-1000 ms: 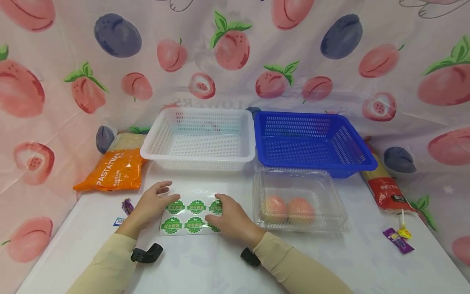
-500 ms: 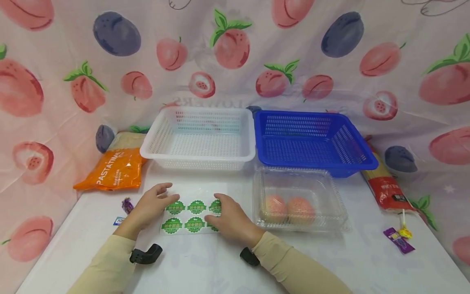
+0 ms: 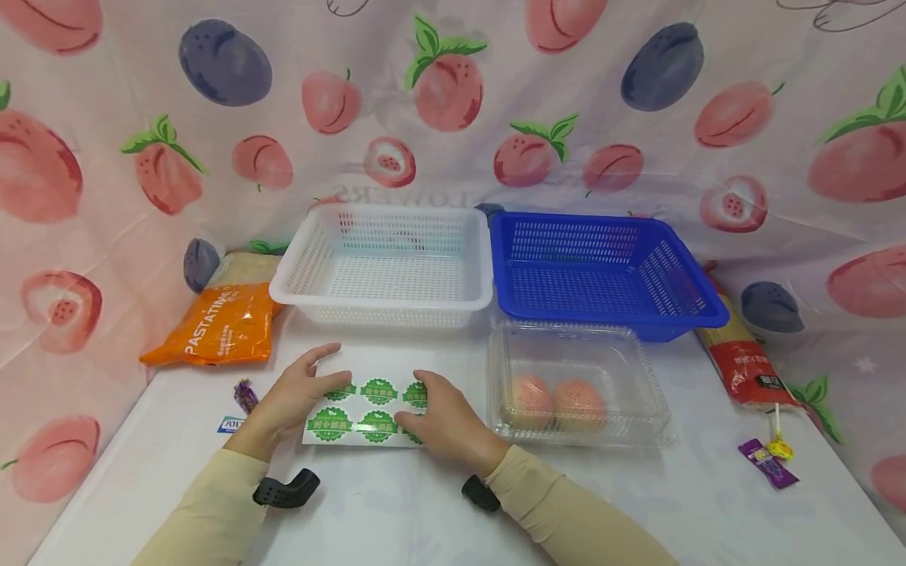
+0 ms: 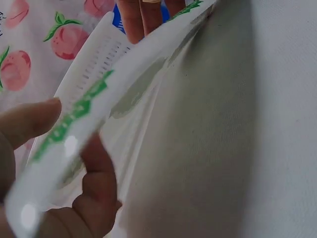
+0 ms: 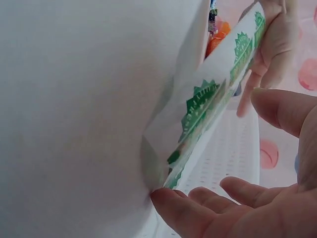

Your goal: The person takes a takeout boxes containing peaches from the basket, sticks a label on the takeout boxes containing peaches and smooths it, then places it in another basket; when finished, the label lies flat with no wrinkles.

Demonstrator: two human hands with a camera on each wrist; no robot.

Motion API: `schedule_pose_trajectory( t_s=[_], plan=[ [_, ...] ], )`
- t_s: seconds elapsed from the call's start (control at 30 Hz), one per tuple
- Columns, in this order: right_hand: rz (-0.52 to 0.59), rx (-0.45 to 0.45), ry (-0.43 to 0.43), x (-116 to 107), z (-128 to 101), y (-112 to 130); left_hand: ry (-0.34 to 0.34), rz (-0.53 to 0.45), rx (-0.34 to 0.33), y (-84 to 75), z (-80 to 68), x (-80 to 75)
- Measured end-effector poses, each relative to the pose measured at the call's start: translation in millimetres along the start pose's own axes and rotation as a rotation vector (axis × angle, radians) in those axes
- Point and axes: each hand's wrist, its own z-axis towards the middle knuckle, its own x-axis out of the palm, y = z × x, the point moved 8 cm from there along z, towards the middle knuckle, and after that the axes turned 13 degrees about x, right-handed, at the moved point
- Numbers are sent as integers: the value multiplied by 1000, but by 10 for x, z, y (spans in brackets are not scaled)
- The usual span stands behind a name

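sticker sheet [image 3: 368, 414]: before my white basket [image 3: 385, 303], left of the clamshell [image 3: 576, 385]
blue basket [image 3: 602, 271]: behind the clamshell, right of the white basket

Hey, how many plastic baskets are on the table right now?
2. The white basket sits at the back, behind the sticker sheet; the blue basket stands right beside it, behind the clear box with two peaches. No others show.
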Motion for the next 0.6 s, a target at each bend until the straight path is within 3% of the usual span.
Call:
schedule_pose_trajectory(
  t_s=[0.1,0.23,0.37,0.6],
  plan=[
    [4,8,-4,1,9,-4,67,-10,34,-25,2,91],
    [11,-2,-1,-8,-8,26,87,23,97,-92,3,115],
    [18,-60,-28,-114,-86,147,79,108,158,-203,-17,49],
    [-5,-204,-167,-507,-268,410,54,83,304,-513,-112,-115]
  ],
)
